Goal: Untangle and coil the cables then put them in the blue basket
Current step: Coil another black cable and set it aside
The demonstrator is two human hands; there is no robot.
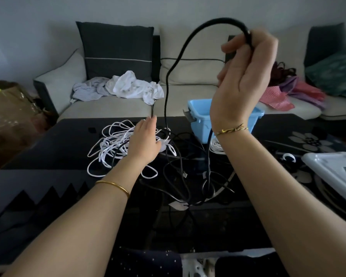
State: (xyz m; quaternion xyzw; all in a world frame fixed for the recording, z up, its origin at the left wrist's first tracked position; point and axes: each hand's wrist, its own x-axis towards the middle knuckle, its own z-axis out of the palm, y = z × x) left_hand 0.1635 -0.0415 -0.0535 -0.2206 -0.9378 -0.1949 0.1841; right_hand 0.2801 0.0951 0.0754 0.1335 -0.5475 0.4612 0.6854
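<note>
A thick black cable [169, 76] arcs up from the dark table and over into my right hand [246, 76], which grips it high above the blue basket [200, 116]. More black cable [180, 176] lies in loose loops on the table below. A tangle of white cable [110, 144] lies left of centre, and my left hand [145, 140] rests flat on it with straight fingers. A small white coil [216, 146] shows beside the basket, partly hidden by my right wrist.
The dark glass table [58, 176] has a white tray-like object [336, 172] at its right edge. Behind it stands a sofa [112, 110] with crumpled white cloth [132, 86], cushions and pink fabric [288, 94]. A brown box [6, 112] sits at left.
</note>
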